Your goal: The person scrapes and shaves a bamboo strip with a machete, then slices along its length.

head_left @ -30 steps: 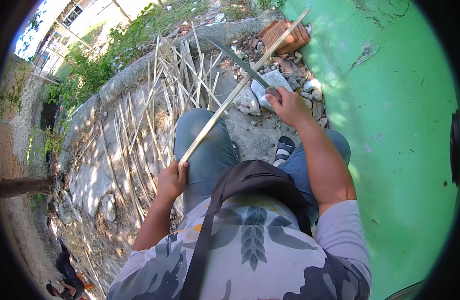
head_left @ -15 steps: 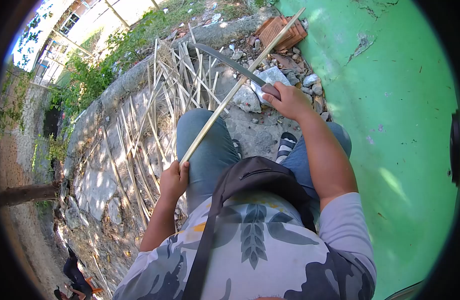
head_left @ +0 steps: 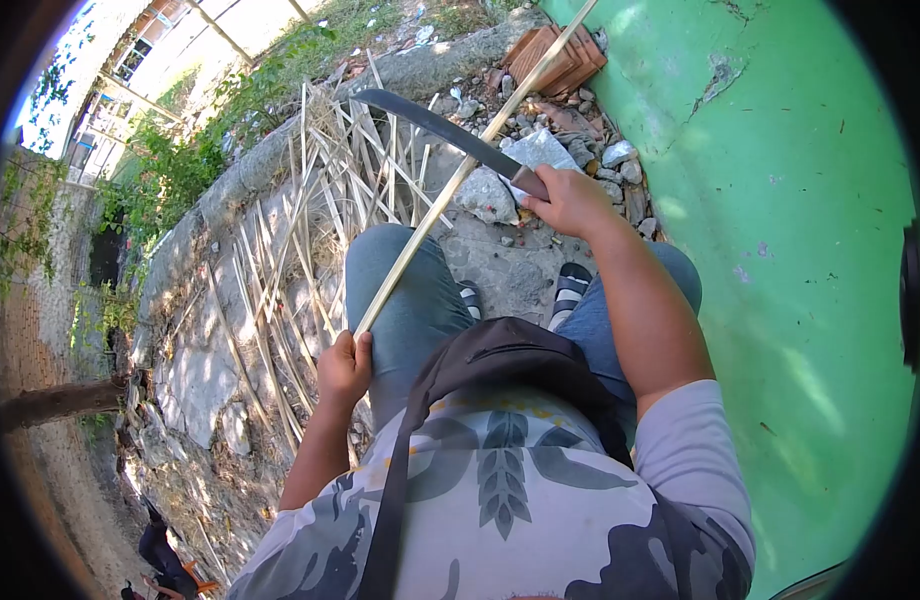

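Note:
My left hand [head_left: 344, 368] is closed around the lower end of a long pale wooden strip [head_left: 417, 238], beside my left knee. The strip slants up and away to the right over the knee, and its far end reaches the top of the view. My right hand [head_left: 572, 200] grips the brown handle of a long machete [head_left: 430, 122]. The dark blade points up and left and crosses the strip around its middle; whether its edge bites into the wood cannot be made out.
Many split strips [head_left: 325, 180] lie in a heap ahead and to the left. Stones [head_left: 486, 196] and orange tiles [head_left: 555, 62] lie ahead. A green floor [head_left: 810, 300] is on the right. Another person [head_left: 160, 550] is at the lower left.
My right hand has shifted slightly left, and the blade has swung to a flatter angle across the strip. The strip's far end has moved up and left in view. Both grips are unchanged.

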The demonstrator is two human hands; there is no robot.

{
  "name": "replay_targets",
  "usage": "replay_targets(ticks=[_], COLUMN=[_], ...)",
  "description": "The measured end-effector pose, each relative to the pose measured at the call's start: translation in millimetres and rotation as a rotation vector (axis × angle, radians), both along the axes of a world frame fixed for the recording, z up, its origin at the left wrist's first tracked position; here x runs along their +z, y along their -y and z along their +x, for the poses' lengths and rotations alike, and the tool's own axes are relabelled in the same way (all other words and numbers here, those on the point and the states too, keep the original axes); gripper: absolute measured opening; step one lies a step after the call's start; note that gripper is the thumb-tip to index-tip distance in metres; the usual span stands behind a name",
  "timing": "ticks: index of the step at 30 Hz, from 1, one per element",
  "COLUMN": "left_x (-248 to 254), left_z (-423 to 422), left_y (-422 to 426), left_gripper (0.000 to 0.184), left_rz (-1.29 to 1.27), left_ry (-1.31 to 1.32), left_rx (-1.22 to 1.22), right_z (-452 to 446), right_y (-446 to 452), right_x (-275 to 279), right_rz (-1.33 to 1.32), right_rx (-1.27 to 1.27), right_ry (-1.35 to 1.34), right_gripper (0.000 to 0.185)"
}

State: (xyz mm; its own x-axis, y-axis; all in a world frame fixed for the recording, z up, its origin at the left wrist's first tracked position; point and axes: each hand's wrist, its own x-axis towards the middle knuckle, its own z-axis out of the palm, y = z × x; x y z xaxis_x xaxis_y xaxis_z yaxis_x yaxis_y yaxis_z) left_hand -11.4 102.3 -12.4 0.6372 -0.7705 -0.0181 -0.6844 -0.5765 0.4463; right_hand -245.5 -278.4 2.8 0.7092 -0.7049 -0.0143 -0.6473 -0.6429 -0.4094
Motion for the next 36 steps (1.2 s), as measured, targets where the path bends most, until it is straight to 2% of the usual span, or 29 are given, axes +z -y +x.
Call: replay_targets(ticks=[11, 18, 28, 30, 36], left_x=[7.5, 12.7, 21.2, 16.3, 2.2], left_z=[-4.5, -6.4, -8.5, -7.5, -2.2], left_y=[-3.6, -7.8, -6.5, -9.5, -9.6], left_gripper=[0.051, 0.05, 0.048, 0.048, 0.05], left_rz=[-0.012, 0.009, -0.022, -0.042, -0.026], left_ry=[0.02, -0.012, -0.082, -0.024, -0.083], left_rx=[-0.002, 0.026, 0.024, 0.023, 0.044], right_z=[0.1, -0.1, -7.3, -3.7, 3.2], right_y=[-10.1, -17.1, -16.8, -16.2, -14.7], right_x=[11.8, 14.5, 6.6, 5.9, 2.1], right_rz=[0.022, -0.058, -0.021, -0.014, -0.052], right_rx=[-0.047, -0.034, -0.05, -0.022, -0.012], right_ry=[-0.091, -0.03, 0.005, 0.042, 0.019], right_gripper=[0.037, 0.038, 0.036, 0.036, 0.033])
